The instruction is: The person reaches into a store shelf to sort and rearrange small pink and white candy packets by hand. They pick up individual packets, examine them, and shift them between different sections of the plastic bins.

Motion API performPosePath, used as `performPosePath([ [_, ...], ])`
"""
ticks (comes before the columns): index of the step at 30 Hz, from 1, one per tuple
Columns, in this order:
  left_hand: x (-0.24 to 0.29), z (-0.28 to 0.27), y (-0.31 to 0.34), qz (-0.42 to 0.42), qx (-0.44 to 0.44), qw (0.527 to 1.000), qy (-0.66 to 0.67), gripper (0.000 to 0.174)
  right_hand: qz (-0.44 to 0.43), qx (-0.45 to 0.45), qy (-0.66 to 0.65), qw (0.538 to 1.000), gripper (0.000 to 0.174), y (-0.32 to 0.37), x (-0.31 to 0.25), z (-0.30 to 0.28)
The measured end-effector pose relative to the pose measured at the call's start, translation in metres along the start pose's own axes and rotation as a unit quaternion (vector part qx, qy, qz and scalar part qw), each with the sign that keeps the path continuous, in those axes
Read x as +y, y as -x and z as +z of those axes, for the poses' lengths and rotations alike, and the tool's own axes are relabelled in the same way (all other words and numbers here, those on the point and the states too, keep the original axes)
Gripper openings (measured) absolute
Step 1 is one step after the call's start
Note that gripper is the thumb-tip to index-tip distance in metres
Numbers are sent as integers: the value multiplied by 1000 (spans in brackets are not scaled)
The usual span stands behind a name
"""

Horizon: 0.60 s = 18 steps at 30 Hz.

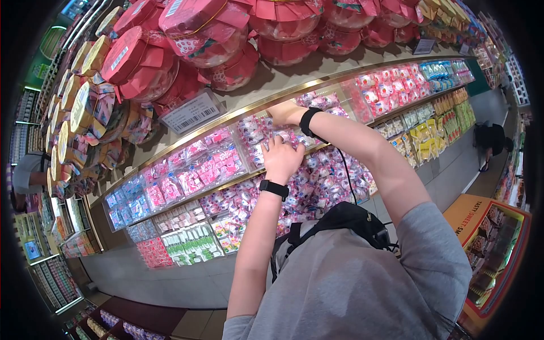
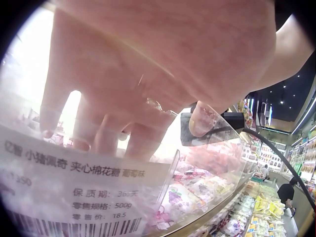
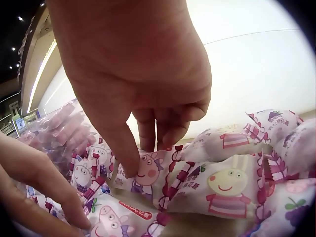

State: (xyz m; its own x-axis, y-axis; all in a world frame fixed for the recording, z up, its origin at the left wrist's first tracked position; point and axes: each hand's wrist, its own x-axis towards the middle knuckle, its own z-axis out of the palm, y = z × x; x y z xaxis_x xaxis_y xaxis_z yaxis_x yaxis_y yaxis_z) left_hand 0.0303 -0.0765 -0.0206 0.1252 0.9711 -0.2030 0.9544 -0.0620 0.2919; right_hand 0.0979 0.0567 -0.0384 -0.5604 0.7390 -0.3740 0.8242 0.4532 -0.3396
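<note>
In the head view my right hand (image 1: 286,113) reaches into a clear-fronted bin (image 1: 249,161) of wrapped marshmallows, partly hidden under the shelf above. The right wrist view shows its thumb on the face of a marshmallow packet (image 3: 148,170) printed with a pink pig, the other fingers bent behind it. Beside it lies a packet (image 3: 227,187) with a rabbit print. My left hand (image 1: 281,158) is at the bin's front edge, fingers extended and spread. Seen from the left wrist, those fingers hang down behind a price label (image 2: 94,192). Left fingertips also appear low beside the packets in the right wrist view.
Red-wrapped jars (image 1: 204,28) crowd the shelf above, with a price card (image 1: 192,111) at its edge. Pink packets (image 1: 198,167) fill the neighbouring bin, and more sweets (image 1: 317,187) lie below. A black bag (image 1: 351,224) hangs at my front. Another person (image 1: 490,141) is at the right.
</note>
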Motion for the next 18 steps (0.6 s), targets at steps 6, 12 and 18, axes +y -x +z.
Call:
performPosePath([
  [6,-1,-1,0,-5,-10,1000,27,48,17,-27,-51,998,30,4,3,-6],
  [12,-1,-2,1,-5,-19,999,41,49,-21,-88,-60,994,29,5,5,-5],
  [18,-1,3,1,0,30,999,10,49,-56,-54,-67,995,27,3,4,1],
])
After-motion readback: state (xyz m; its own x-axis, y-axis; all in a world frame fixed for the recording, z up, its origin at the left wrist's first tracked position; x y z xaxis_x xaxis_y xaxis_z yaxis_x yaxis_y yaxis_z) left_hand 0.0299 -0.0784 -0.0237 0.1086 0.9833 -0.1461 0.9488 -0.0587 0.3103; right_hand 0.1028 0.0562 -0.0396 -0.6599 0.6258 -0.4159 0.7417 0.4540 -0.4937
